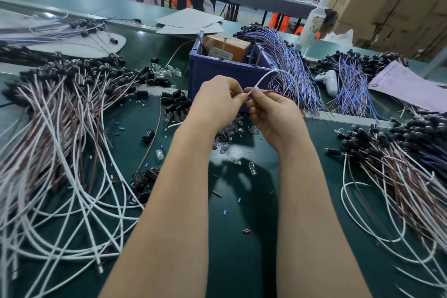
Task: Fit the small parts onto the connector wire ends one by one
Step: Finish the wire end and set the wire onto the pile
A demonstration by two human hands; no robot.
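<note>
Mid-fit, dead centre of view. Pinches the white wire [262, 78] just behind its end with the right hand [273, 116], thumb and forefinger curled tight, other fingers loosely folded. Arcs up toward 1 o'clock, then drops away behind that hand, in front of the blue bin [217, 72]. Meets the wire tip with the left hand [215, 101], fingertips pinched together, presumably on a small part, too tiny to see. Judged featherlight and floppy along the length, so best gripped close to the end to keep the tip steady. Likely slick and easy to drop, going by the loose blue sleeves [224, 212] at 6 o'clock on the green mat [242, 261]. More wire bundles at 9 o'clock [60, 152] and 3 o'clock [399, 189].
</note>
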